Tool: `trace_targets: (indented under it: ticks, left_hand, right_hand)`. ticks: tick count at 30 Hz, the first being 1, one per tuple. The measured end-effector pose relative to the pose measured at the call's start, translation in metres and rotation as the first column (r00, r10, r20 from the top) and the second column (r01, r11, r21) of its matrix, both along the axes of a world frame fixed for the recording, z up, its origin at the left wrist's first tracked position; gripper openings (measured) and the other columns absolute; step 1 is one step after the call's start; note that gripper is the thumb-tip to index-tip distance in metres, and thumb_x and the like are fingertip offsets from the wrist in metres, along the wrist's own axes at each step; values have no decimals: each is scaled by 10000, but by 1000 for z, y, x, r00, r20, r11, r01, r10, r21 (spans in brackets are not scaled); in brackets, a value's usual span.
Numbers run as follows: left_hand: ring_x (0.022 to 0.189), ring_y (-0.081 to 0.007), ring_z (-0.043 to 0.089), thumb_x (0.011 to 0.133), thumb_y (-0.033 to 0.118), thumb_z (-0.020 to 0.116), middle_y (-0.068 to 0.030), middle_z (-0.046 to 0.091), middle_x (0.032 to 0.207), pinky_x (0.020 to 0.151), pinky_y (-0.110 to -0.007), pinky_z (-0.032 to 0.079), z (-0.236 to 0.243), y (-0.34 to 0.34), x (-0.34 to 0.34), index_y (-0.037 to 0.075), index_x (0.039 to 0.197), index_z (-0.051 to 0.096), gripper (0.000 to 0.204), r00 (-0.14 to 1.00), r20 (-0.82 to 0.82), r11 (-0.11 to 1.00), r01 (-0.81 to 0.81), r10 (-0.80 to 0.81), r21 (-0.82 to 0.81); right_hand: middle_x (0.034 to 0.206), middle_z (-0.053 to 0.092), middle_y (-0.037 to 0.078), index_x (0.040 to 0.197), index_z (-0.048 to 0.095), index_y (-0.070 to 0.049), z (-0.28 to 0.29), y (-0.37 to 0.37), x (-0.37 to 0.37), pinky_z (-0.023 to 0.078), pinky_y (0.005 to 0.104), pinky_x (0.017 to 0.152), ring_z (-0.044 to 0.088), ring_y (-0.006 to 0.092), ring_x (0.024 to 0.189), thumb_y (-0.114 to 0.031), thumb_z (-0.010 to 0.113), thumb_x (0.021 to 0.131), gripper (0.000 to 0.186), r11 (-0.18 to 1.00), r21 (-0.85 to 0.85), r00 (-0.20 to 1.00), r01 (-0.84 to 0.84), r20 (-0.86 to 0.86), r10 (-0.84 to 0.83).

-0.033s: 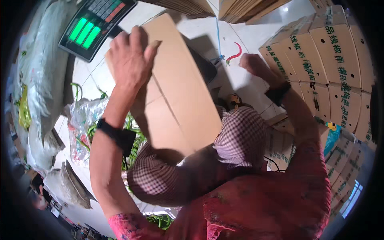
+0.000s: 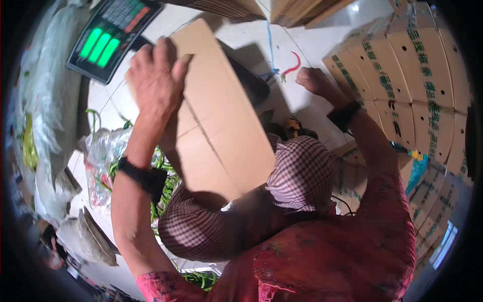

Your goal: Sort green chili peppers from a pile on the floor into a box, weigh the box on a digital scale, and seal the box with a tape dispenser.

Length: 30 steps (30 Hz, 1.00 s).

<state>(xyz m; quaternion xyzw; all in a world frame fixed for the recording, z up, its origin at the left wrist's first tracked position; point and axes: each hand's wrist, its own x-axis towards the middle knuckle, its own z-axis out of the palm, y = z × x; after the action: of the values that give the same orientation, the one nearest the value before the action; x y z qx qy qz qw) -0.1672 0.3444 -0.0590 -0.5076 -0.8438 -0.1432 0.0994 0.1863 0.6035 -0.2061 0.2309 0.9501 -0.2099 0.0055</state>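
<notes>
A plain brown cardboard box (image 2: 221, 121) stands tilted between my knees, its closed side facing up with a seam along it. My left hand (image 2: 158, 80) grips its far left edge, thumb lying over the panel and the other fingertips hidden past the edge. Off to the right, my right hand (image 2: 313, 82) is apart from the box, fingers curled in; whatever they may hold is hidden. Close to it a red chili pepper (image 2: 293, 65) with a green stem lies on the white tiles. Green chili peppers (image 2: 168, 168) spill from a clear plastic bag (image 2: 100, 156) beside my left forearm.
A scale display (image 2: 108, 43) with glowing green digits stands at the far left. White sacks (image 2: 55, 100) line the left side. Printed cartons (image 2: 417, 65) are stacked on the right, and flattened cardboard (image 2: 307, 10) stands at the back. A blue strap (image 2: 270, 45) lies on the floor.
The whole view has shifted slightly, with the scale and box a little farther left in it. Both hands keep nearly the same poses, the left one still at the box.
</notes>
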Motion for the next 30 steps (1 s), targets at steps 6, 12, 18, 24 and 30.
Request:
trace_targets:
  ticks: [6,12,18,24,30]
  left_hand:
    - [1107,-378,480,882,417,622,-193,534,1180,937,-478,375,-13,2,-7,139,1336,513,543,996,-67,997,62,-58,55]
    - [1134,-340,486,973,414,508,-168,542,1210,974,-440,372,-11,0,-6,128,1373,483,492,982,-184,999,42,-43,-8]
    - [1101,-348,509,948,384,562,-176,546,1192,946,-453,400,-5,-10,-19,117,1332,522,469,984,-166,997,74,-67,35]
    - [1153,-357,492,952,370,545,-158,530,1265,965,-459,394,-10,0,-4,100,1332,510,468,988,-150,999,43,-40,22]
    - [1246,-350,437,960,402,522,-155,465,1365,1008,-449,363,-11,-1,-11,114,1404,432,536,999,-24,999,44,-45,-27]
  right_hand:
    - [948,644,116,916,624,-69,-22,-9,90,493,425,801,622,314,920,-271,747,705,317,984,-134,915,116,401,-53]
    - [1077,572,180,1010,583,-61,-49,-106,163,487,446,830,586,370,975,-232,772,702,399,931,-61,793,359,547,-269]
    - [1072,553,200,1070,544,-8,-42,-190,121,472,480,817,568,389,986,-218,767,687,490,784,-8,732,621,366,-575]
    - [1094,553,213,1041,547,-27,-72,-245,155,458,476,799,561,376,997,-155,613,805,277,717,58,661,695,343,-668]
    - [969,601,164,1081,566,-32,-86,-200,143,477,432,744,600,350,909,-211,638,808,334,764,141,697,630,333,-635]
